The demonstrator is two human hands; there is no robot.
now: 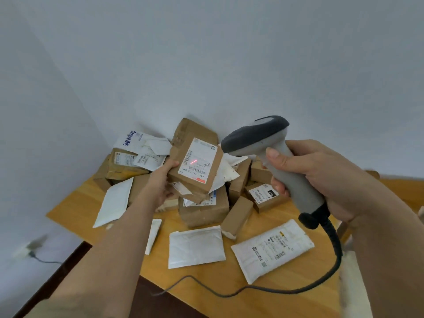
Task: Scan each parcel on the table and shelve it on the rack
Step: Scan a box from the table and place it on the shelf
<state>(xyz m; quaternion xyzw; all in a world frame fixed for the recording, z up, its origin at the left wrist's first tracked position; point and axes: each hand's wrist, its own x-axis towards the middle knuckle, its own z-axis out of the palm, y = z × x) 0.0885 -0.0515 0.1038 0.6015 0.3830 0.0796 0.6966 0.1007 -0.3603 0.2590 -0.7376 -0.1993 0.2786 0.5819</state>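
My left hand [164, 180] grips a brown cardboard parcel [183, 143] by its left edge and holds it tilted above the pile. A white shipping label [200, 160] faces me, and a red scan line glows on it. My right hand [316, 175] grips the handle of a grey barcode scanner [259, 136], whose dark head points at the label from the right. The scanner's black cable [263, 289] trails down over the wooden table [229, 281].
Several cardboard boxes [204, 212] and white padded mailers [196, 246] lie heaped on the table against the wall corner. A labelled mailer [273, 249] lies front right. A wall socket with a plug [27, 249] sits low at left. No rack shows.
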